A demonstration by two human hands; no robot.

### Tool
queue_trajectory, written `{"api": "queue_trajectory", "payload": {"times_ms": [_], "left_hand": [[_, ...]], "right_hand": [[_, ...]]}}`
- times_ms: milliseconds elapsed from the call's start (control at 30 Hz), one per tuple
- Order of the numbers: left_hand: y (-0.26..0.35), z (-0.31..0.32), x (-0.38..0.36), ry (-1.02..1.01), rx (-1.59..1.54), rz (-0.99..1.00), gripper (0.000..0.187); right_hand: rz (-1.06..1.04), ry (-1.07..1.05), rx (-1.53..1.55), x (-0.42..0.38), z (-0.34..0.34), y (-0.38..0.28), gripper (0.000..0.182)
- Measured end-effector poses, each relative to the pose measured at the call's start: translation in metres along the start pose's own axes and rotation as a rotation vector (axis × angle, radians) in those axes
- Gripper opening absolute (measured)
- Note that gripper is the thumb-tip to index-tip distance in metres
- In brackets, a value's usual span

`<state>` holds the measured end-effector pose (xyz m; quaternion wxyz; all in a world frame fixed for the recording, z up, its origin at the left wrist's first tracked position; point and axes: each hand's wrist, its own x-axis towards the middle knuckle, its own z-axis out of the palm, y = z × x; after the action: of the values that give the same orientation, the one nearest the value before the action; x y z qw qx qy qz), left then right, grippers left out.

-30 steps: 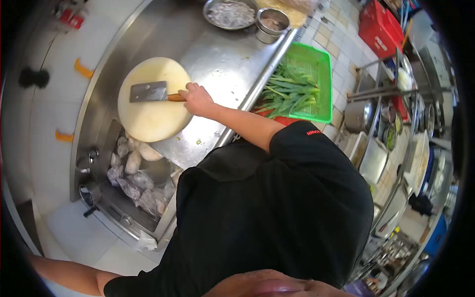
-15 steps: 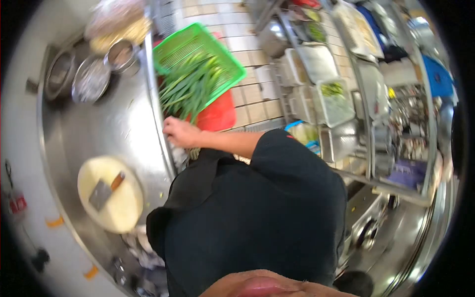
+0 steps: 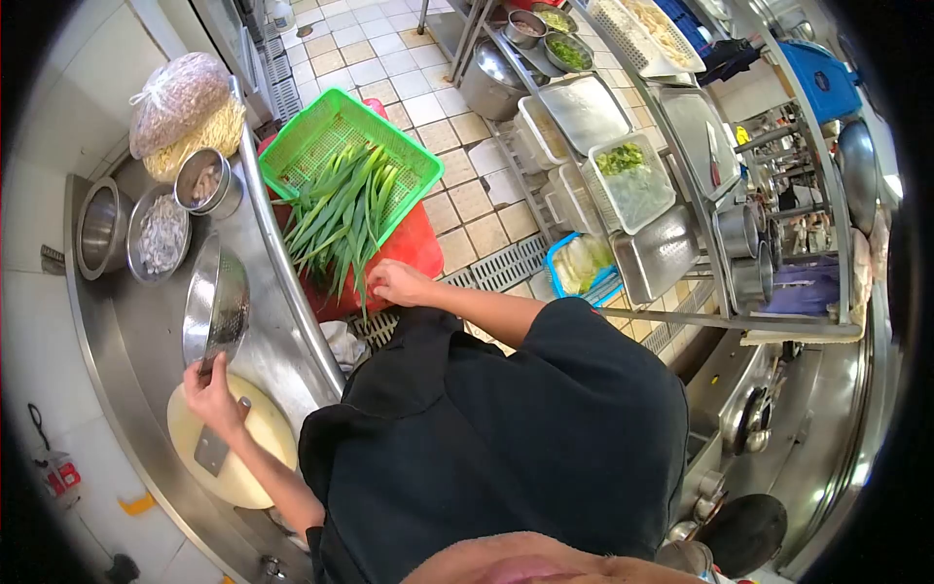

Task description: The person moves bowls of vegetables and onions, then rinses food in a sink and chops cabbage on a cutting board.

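My left hand point(image 3: 211, 389) is closed on the dark handle end of a strainer point(image 3: 216, 302), a shiny perforated metal bowl tilted on its side over the steel counter. Under that forearm lies a round cutting board point(image 3: 268, 457) with a cleaver point(image 3: 211, 451) on it, its handle partly hidden. My right hand point(image 3: 397, 282) has its fingers curled beside the leaf tips of long green scallions point(image 3: 336, 214). Whether it grips anything is hidden. The scallions hang over the side of a green plastic basket point(image 3: 425, 167), which rests on a red container point(image 3: 420, 255).
Metal bowls point(image 3: 161, 234) and a bagged food bundle point(image 3: 185, 97) stand at the counter's far end. To the right, a metal rack point(image 3: 584, 175) holds tubs and trays, including a tub of chopped greens point(image 3: 632, 190). A blue-rimmed basket point(image 3: 582, 265) sits low beside it.
My left hand has come into view over the cutting board, holding the strainer. My right hand has moved from the counter's edge to the scallion tips. The whole view has shifted.
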<state>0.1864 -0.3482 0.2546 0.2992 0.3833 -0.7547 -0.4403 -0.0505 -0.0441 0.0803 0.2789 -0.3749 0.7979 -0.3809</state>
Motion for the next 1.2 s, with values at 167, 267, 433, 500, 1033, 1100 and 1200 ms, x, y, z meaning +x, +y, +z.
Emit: {"api": "queue_trajectory", "payload": {"times_ms": [167,267,433,500,1033,1100,1200], "left_hand": [[-0.057,0.056,0.005,0.205,0.210,0.050,0.022],[-0.084,0.067,0.002,0.179,0.374,0.000,0.019],[-0.134,0.071,0.000,0.073,0.511,-0.128,0.020],[-0.142,0.068,-0.002,0.060,0.506,-0.135,0.022],[-0.008,0.125,0.000,-0.275,0.105,-0.103,0.030],[0.002,0.169,0.019,-0.404,0.058,0.051,0.026],[-0.003,0.248,0.066,-0.557,-0.003,0.147,0.031]], "right_hand": [[0.123,-0.008,0.005,-0.012,-0.006,0.030,0.026],[0.174,-0.023,0.034,-0.011,-0.007,0.040,0.027],[0.220,-0.093,0.025,0.002,-0.009,0.051,0.028],[0.228,-0.107,0.024,0.008,-0.009,0.053,0.027],[0.678,0.282,1.093,0.078,-0.051,0.086,0.049],[0.723,0.420,1.219,0.104,-0.059,0.108,0.055],[0.835,0.537,1.262,0.145,-0.061,0.149,0.071]]}}
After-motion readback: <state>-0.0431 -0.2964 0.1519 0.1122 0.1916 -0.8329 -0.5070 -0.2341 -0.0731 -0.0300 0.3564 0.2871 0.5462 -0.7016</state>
